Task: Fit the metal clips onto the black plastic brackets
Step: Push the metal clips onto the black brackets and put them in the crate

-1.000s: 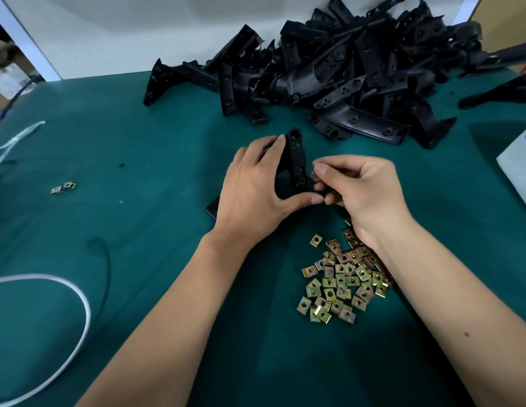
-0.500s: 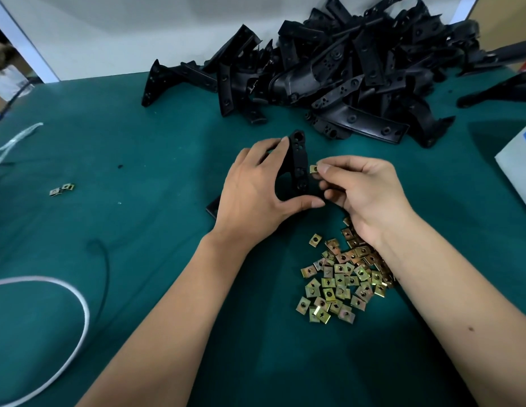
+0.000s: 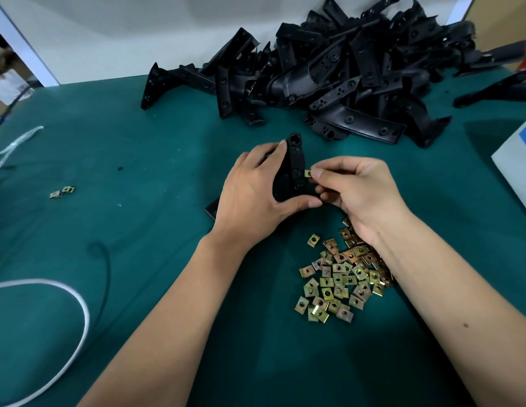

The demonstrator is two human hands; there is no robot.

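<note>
head view: the left hand [image 3: 250, 195] grips a black plastic bracket [image 3: 294, 168] and holds it upright on the green table [image 3: 167, 160], fingers curled round its far edge and the thumb stretched along its lower end, pointing right. the bracket's narrow holed face is turned toward the right hand [image 3: 355, 192]. that hand pinches a single metal clip [image 3: 308, 173] between thumb and forefinger; the other fingers are curled under. the clip sits at the fingertips, touching the right edge of the bracket about halfway up; whether it is already seated on the edge cannot be told. nearer the camera, under and beside the right wrist, lies a loose pile of clips [image 3: 338, 280]. at the far side of the table is a big heap of brackets [image 3: 329, 77]. two stray clips [image 3: 62, 192] lie well off to the left, a white cable [image 3: 79, 318] loops at the near left, and a white box [image 3: 517, 165] shows at the right edge.
</note>
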